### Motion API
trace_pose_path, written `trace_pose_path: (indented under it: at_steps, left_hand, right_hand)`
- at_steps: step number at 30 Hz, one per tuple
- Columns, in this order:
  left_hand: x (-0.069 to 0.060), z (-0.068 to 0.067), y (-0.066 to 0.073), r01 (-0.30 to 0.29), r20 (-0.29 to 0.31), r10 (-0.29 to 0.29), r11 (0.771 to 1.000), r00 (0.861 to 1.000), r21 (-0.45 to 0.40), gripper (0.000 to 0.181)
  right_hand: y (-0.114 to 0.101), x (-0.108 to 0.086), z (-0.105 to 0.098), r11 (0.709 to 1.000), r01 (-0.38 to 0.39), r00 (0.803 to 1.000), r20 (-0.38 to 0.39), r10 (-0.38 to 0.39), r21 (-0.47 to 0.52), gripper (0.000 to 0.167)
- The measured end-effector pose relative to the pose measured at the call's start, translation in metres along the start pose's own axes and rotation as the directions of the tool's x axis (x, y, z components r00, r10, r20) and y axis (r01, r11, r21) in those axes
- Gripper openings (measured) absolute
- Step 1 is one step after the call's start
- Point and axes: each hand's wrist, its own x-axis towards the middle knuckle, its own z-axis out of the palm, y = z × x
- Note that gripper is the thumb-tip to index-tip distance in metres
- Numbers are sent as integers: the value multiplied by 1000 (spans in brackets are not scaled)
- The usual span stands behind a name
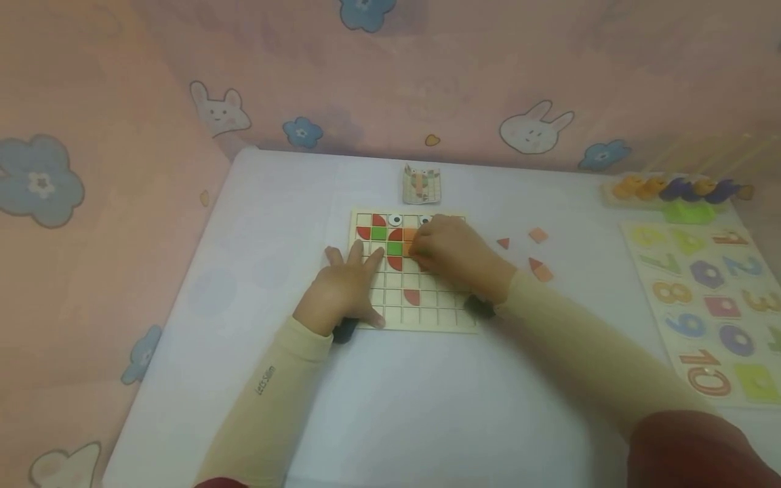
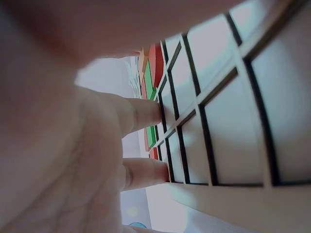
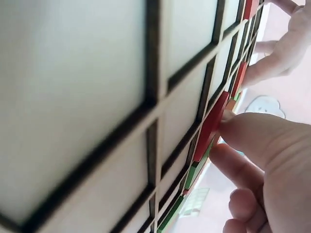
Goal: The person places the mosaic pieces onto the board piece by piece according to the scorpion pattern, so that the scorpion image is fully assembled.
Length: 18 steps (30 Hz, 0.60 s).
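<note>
A wooden grid board (image 1: 427,315) lies on the table, holding red quarter-round tiles (image 1: 412,297), green square tiles (image 1: 379,233) and round eye pieces (image 1: 395,219). My left hand (image 1: 342,288) rests on the board's left side with fingers spread; in the left wrist view two fingertips touch the grid (image 2: 228,121). Over the upper right cells, my right hand (image 1: 454,251) pinches an orange square tile (image 1: 409,250) between thumb and curled fingers, at the middle column. The right wrist view shows the thumb (image 3: 248,133) beside a red tile (image 3: 211,128); the hand hides part of the board.
A small picture card (image 1: 421,186) stands behind the board. Loose orange squares (image 1: 538,234) and red triangles (image 1: 503,242) lie to the right. Farther right are a number puzzle board (image 1: 677,332) and a peg stand with yellow and purple pieces (image 1: 655,186). A patterned wall (image 1: 390,88) borders the table.
</note>
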Motion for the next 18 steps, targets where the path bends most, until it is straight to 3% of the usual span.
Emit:
trace_pose_path:
  at_steps: [12, 18]
  left_hand:
    - [-3, -3, 3, -1, 8, 1, 1000, 1000, 0, 132]
    - [-3, -3, 2, -1, 5, 1, 1000, 1000, -8, 132]
  right_hand:
    - [-7, -4, -2, 996, -72, 997, 26, 73, -44, 21]
    - [-10, -6, -3, 986, -38, 998, 44, 46, -165, 21]
